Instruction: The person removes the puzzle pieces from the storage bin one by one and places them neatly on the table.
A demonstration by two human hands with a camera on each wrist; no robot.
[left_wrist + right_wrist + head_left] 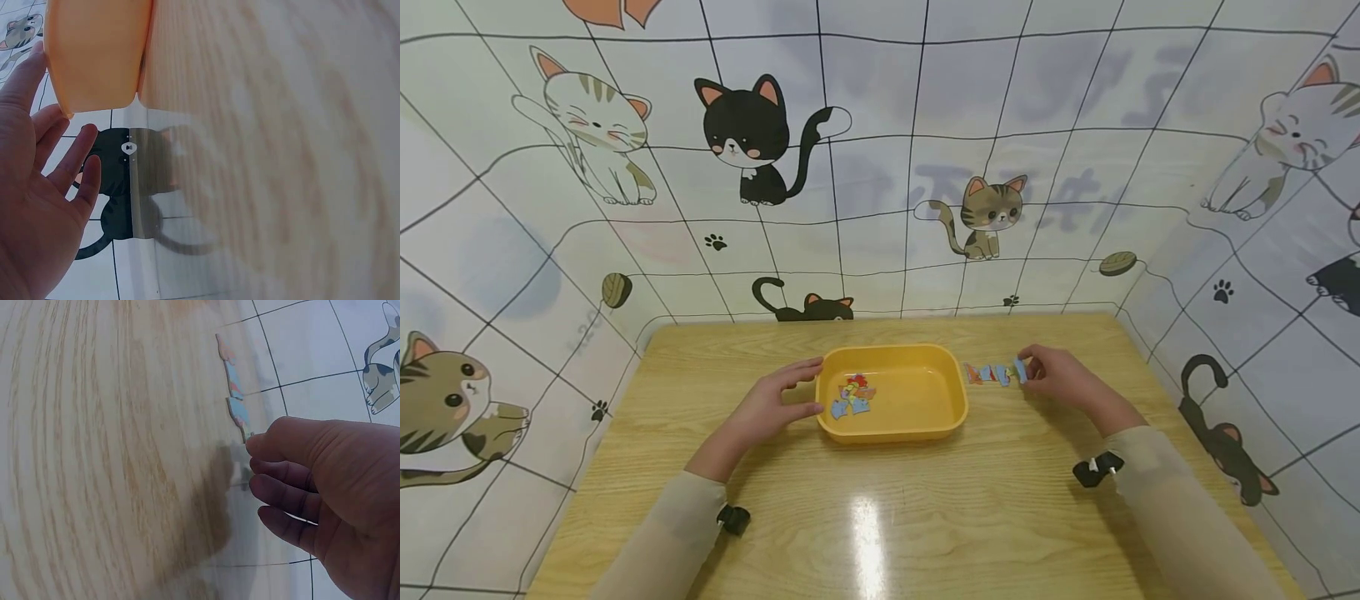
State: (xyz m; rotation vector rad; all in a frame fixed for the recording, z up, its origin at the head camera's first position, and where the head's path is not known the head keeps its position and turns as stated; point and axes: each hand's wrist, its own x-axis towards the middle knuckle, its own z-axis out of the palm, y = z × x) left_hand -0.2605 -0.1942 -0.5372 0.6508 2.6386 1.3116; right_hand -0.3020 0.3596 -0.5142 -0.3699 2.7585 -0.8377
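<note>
A yellow plastic tray (891, 435) stands on the wooden table, with several small colourful puzzle pieces (852, 395) lying together in its left part. My left hand (772, 403) is at the tray's left end, its thumb and fingertips against the rim; in the left wrist view its fingers are spread and lightly bent. To the right of the tray runs a short row of flat puzzle pieces (987, 374), blue, orange and red. At the row's right end my right hand (1056, 379) pinches a light blue puzzle piece (1020, 370). In the right wrist view the fingertips mostly hide that piece.
Behind the table (985, 508) and along both sides hangs a white sheet (880, 208) with black grid lines and cartoon cats. The table's back edge runs close behind the tray and the row. Small black devices (1097, 469) sit at both wrists.
</note>
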